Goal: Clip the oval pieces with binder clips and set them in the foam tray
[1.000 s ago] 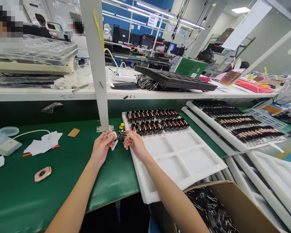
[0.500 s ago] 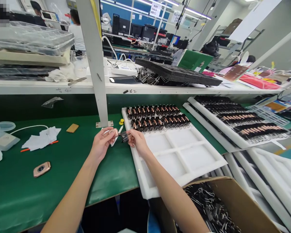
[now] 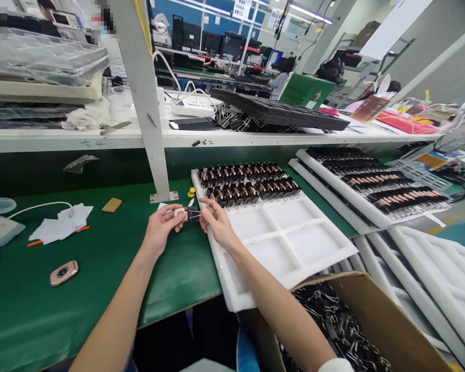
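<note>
Between the fingers of my left hand (image 3: 160, 225) is a small rose-gold case (image 3: 179, 213) with a round mark on its face. A black binder clip (image 3: 192, 214) sits against its right end. My right hand (image 3: 217, 222) pinches the wire handles of that clip. Both hands are over the left edge of a white foam tray (image 3: 318, 263), where rows of clipped rose-gold cases (image 3: 236, 195) stand in the far compartments. Another rose-gold case (image 3: 64, 272) with a dark round centre lies on the green mat, left of my left arm.
A cardboard box (image 3: 375, 305) of loose binder clips stands at the lower right. A second foam tray (image 3: 387, 219) of clipped cases lies further right. A white post (image 3: 147, 113) rises behind my hands. A tan pad (image 3: 112, 205) and white paper (image 3: 67, 223) lie leftward.
The binder clip has turned from hanging at an angle to lying in line with the case, and its jaws now meet the case's end. The view has shifted slightly.
</note>
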`<state>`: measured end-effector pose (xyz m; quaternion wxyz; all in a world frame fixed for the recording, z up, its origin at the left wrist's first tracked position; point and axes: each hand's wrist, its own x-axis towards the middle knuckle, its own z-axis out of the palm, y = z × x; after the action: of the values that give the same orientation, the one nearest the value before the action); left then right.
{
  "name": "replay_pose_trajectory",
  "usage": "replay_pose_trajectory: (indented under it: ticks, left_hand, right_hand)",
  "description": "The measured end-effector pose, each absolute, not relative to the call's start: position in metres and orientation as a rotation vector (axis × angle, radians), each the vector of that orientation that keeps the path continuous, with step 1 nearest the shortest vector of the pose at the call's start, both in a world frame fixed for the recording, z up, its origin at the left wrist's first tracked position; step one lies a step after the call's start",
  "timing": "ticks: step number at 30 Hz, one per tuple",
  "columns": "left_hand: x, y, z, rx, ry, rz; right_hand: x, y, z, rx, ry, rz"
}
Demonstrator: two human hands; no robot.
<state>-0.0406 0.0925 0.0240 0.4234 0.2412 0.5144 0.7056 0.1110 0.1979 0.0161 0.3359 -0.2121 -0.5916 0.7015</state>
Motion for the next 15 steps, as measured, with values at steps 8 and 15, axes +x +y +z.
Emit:
replay_pose_trajectory:
  ticks: [8,15]
  left_hand:
    - [-0.042,0.094,0.018,0.655,1.389,1.767]
    - [-0.042,0.094,0.018,0.641,1.355,1.784]
  right_hand:
    - [0.111,0.199,0.006,-0.576,-1.671,1.719]
    - [0.109,0.191,0.026,-0.729,-1.816,1.565]
